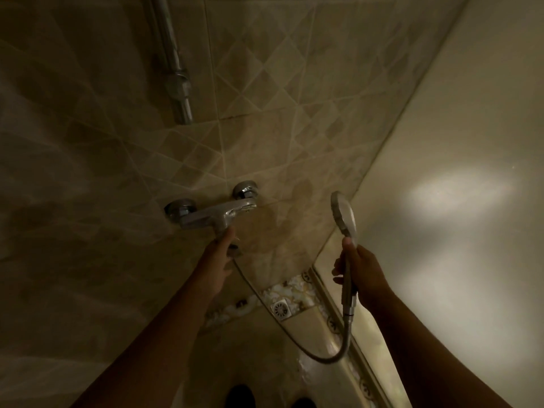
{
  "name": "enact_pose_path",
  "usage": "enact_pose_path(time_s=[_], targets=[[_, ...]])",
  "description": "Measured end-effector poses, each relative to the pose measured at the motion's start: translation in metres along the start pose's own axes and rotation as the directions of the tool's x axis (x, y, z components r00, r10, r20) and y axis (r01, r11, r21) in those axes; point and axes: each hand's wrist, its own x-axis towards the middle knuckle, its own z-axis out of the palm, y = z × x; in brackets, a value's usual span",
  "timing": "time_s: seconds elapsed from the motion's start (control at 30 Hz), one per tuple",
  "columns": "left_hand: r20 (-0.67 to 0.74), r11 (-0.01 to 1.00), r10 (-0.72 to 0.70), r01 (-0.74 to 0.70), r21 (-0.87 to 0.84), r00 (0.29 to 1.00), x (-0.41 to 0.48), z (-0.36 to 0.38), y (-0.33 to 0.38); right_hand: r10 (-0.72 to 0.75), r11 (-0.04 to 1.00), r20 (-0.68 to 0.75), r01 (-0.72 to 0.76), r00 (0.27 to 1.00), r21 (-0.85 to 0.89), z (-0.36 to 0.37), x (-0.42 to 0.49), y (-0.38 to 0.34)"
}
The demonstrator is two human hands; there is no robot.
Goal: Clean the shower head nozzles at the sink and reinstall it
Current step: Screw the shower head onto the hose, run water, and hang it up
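Where the left hand (220, 256) meets the tap (216, 215), dim blur hides its grip.

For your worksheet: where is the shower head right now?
Head view: shower head right of the tap, its handle gripped in the right hand.

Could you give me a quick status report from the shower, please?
Left hand holds the tap lever. Right hand grips the shower head, hose attached. Nothing in the way.
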Motion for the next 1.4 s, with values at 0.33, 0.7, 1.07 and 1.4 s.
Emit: enact_pose_path(time_s=[0.33, 0.7, 1.07, 1.4], targets=[[-0.154, 0.975, 0.185, -0.2, -0.094, 0.971, 0.008, 0.017, 0.001, -0.052, 0.994, -0.077, 0.059, 0.996, 0.091, -0.018, 0.004, 0.016], [-0.198, 0.99, 0.069, -0.092, -0.11, 0.978, 0.012, 0.02, 0.007, -0.029, 0.99, -0.157, 0.05, 0.987, 0.129, -0.014, 0.01, 0.031], [-0.162, 0.998, -0.03, 0.021, -0.057, 0.986, 0.014, 0.014, 0.011, -0.038, 0.992, -0.184, 0.06, 0.982, 0.115, -0.014, 0.012, 0.035], [-0.141, 0.997, 0.021, -0.031, -0.072, 0.99, 0.013, 0.014, 0.009, -0.027, 0.989, -0.218, 0.058, 0.976, 0.139, -0.021, 0.009, 0.045]])
